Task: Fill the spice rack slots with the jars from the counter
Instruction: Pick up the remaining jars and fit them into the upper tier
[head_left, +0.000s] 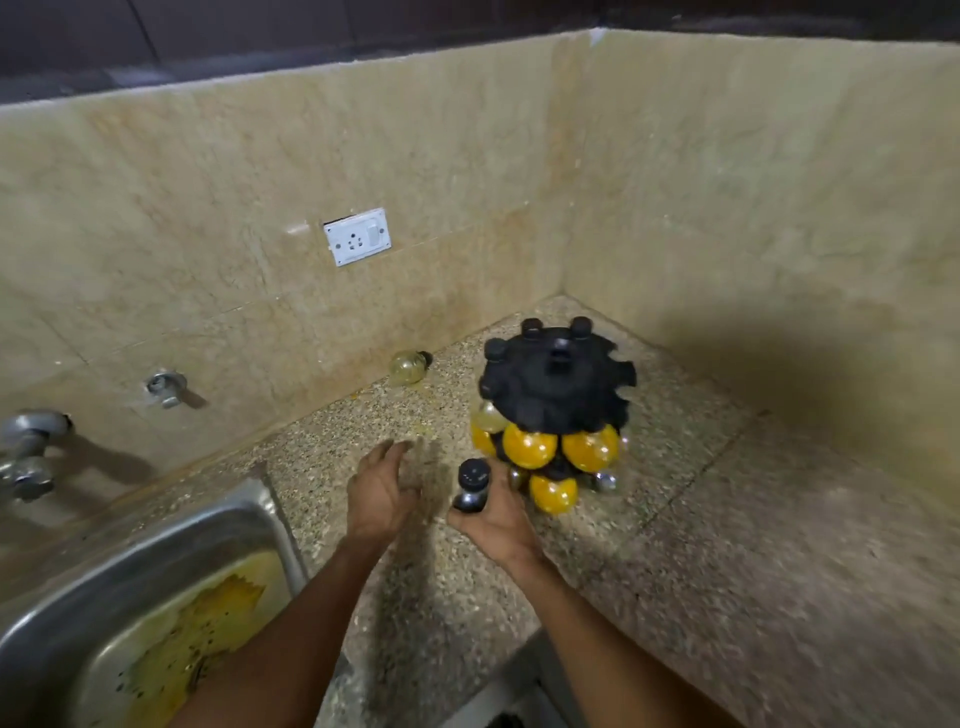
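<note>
A black round spice rack (558, 384) stands on the speckled counter (701, 493) near the corner. Several jars with yellow contents (529, 446) hang in its lower slots, and black lids show in some top slots. My right hand (498, 519) is shut on a small dark jar with a black lid (471, 486), held just left of the rack's base. My left hand (382, 491) hovers open beside it, holding nothing. One clear jar with a black lid (409, 367) lies on its side against the back wall.
A steel sink (156, 597) with yellow stains fills the lower left. Taps (26, 452) stick out of the tiled wall at the left. A white wall socket (357, 236) sits above the counter. Tiled walls close the corner behind and right of the rack.
</note>
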